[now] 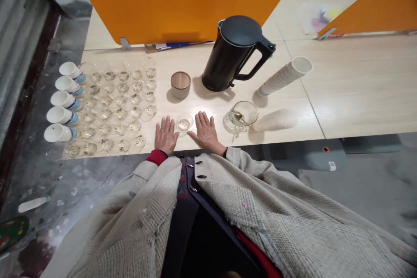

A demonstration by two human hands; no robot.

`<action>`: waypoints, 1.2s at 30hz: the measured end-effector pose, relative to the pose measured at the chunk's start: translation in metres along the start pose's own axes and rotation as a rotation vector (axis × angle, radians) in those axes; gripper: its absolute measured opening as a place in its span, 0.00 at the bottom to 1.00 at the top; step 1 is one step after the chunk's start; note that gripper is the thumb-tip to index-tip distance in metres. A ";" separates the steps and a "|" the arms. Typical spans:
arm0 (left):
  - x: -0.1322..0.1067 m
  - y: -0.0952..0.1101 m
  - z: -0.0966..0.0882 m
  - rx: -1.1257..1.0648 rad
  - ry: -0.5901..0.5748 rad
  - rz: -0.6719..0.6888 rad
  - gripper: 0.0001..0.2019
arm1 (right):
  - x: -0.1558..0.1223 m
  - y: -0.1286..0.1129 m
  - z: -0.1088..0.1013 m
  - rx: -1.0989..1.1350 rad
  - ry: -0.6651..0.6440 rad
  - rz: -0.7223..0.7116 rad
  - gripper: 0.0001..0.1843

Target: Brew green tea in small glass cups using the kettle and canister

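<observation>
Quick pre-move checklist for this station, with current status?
1. Hands free: ok. Left hand and right hand rest palm-down on the table, holding nothing.
2. Clear cup placed: ok, between the hands.
3. Kettle lid closed: ok.
4. Kettle filled: cannot tell, contents hidden.
5. Spoon parked: ok, in the glass.
6. Front row of filled clear cups well inside the table edge: not ok, close to it.

Pale wood-look bench (355, 91). Left: rows of clear cups (123, 88), white paper cups (61, 115) along left edge. Near middle: lone clear cup (184, 124). Farther back: small canister (180, 87), black kettle (222, 61). Right: stack of paper cups (284, 78), glass (250, 112). Far: orange divider (189, 0).
</observation>
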State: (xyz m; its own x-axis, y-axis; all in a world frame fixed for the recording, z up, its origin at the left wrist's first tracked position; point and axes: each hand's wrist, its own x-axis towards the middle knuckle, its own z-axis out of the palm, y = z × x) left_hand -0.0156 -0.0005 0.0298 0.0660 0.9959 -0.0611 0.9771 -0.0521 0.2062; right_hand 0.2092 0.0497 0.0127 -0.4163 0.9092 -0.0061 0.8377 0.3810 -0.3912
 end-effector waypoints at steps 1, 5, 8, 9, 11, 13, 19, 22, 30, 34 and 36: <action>0.000 0.000 0.000 -0.001 0.001 0.000 0.34 | 0.000 0.000 0.000 0.004 0.005 -0.003 0.52; 0.000 0.000 0.000 -0.002 -0.004 -0.002 0.34 | 0.000 0.001 0.001 -0.006 0.007 -0.001 0.52; 0.000 0.001 -0.002 -0.006 -0.011 -0.005 0.33 | 0.000 0.001 0.001 -0.014 0.001 0.004 0.52; -0.001 0.001 -0.003 -0.008 -0.012 -0.004 0.34 | 0.000 0.001 0.001 -0.012 -0.001 0.005 0.52; -0.001 0.002 -0.004 -0.017 -0.013 -0.002 0.34 | 0.000 0.000 0.000 -0.004 -0.006 0.006 0.52; -0.001 0.002 -0.004 -0.030 -0.008 0.000 0.34 | 0.000 0.000 -0.001 0.008 -0.009 0.010 0.52; 0.001 -0.001 0.002 -0.089 0.028 0.011 0.34 | -0.001 0.003 -0.005 0.051 -0.006 0.005 0.53; -0.001 -0.003 0.006 -0.126 0.058 0.014 0.33 | 0.003 0.006 -0.004 0.121 0.014 0.010 0.54; -0.019 -0.006 0.007 -0.130 0.229 0.181 0.19 | 0.016 -0.011 0.001 0.288 0.123 -0.057 0.47; -0.024 -0.004 0.006 -0.055 0.273 0.350 0.14 | 0.019 -0.016 0.002 0.325 0.145 -0.037 0.41; -0.025 -0.003 0.006 -0.024 0.289 0.403 0.14 | 0.022 -0.016 0.003 0.340 0.145 -0.044 0.38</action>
State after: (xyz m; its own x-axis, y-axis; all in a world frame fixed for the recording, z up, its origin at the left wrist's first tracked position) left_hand -0.0187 -0.0259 0.0246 0.3757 0.8765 0.3010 0.8803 -0.4390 0.1799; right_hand 0.1855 0.0629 0.0158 -0.3747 0.9167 0.1388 0.6447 0.3652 -0.6716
